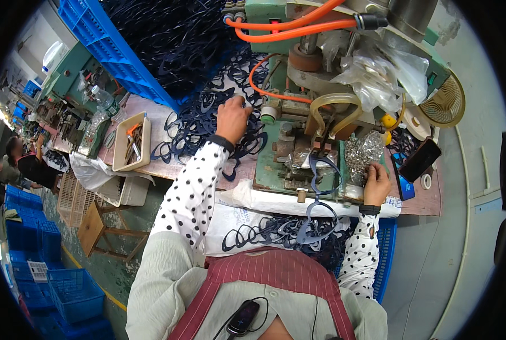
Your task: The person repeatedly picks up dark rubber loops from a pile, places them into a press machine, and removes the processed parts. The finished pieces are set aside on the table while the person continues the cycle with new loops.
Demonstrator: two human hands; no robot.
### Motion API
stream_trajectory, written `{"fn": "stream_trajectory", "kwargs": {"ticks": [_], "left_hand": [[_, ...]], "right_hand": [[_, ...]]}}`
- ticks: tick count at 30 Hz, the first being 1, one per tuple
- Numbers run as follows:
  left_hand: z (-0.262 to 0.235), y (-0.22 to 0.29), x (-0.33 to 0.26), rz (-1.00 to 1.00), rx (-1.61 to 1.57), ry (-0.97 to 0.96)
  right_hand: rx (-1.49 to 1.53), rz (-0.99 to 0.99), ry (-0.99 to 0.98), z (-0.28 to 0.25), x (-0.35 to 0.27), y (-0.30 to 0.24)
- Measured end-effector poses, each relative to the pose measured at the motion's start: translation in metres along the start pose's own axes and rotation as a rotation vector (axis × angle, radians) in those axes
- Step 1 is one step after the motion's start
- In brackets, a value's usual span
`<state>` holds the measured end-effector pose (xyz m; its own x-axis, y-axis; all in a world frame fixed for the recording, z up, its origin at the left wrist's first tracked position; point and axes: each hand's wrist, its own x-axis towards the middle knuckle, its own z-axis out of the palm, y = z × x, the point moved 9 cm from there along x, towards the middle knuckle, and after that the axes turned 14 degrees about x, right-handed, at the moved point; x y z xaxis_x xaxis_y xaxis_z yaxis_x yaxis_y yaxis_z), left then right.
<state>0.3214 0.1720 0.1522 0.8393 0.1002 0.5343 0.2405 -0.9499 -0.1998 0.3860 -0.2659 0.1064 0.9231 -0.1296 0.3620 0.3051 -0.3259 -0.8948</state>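
Note:
My left hand (233,120) is over a loose pile of dark blue eyeglass frame fronts (199,122) on the bench. Its fingers curl down among them, and whatever they pinch is hidden. At the right side of the green machine (267,164), my right hand (377,184) has its fingers bent together beside a heap of small shiny metal parts (362,156); anything in its fingertips is too small to make out. One eyeglass frame front (323,208) sits at the machine's fixture, hanging down toward me. More frame fronts (264,232) lie on white sacking near my lap.
A blue crate (125,59) full of frame fronts stands tilted at the back left. Beside it is a cream tray (120,153) of hand tools. Orange hoses (298,31) cross above the machine. A phone (420,158) and a small fan (443,102) are at the right.

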Motion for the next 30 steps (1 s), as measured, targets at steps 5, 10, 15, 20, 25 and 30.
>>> {"fn": "stream_trajectory", "kwargs": {"ticks": [5,10,15,20,25,30], "left_hand": [[0.037,-0.004,-0.004,0.011,0.084,-0.223],[-0.057,-0.012,-0.025,-0.066,-0.258,0.247],[-0.071,-0.047,-0.083,-0.516,-0.635,0.237],[0.003,-0.143,-0.117,-0.747,-0.348,0.118],[0.034,-0.084,-0.108,-0.426,-0.188,0.091],[0.035,-0.055,-0.083,-0.071,-0.409,-0.024]], "right_hand": [[0.068,-0.036,0.099,-0.008,-0.004,-0.002],[-0.126,-0.156,0.006,0.003,-0.006,-0.032],[-0.562,-0.466,-0.172,0.028,-0.017,-0.066],[-0.23,-0.294,-0.05,-0.002,0.004,-0.035],[-0.174,-0.197,-0.013,-0.002,0.007,-0.007],[-0.078,-0.154,0.029,-0.001,0.006,-0.008]]}}
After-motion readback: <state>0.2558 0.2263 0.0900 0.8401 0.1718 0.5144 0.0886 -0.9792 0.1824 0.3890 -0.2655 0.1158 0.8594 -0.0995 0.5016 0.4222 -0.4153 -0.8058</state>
